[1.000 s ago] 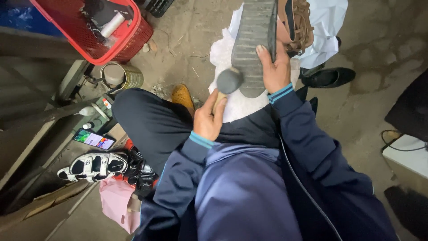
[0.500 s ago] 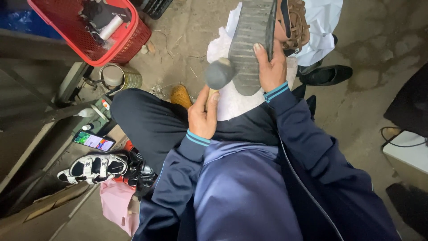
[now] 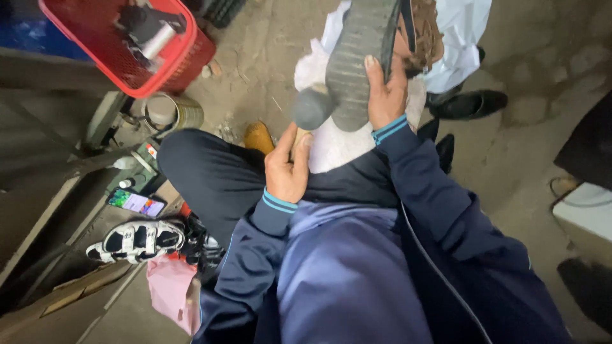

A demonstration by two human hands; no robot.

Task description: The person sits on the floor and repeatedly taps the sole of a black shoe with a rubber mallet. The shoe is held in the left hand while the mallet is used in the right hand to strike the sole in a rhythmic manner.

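My right hand (image 3: 384, 95) has its fingers wrapped round the edge of the grey rubber-soled brown woven shoe (image 3: 363, 57), sole up over my lap. Left hand (image 3: 288, 167) is closed on the grey-headed wooden-handled hammer (image 3: 312, 109). The sole looks stiff and grippy, so I'd say hold it mid-sole.

- Navy zip-up jacket (image 3: 357, 280) with a lighter blue front panel
- Ribbed dark cuffs (image 3: 274, 213), each with light blue stripes
- Dark navy trousers (image 3: 210, 172)
- Bare hands
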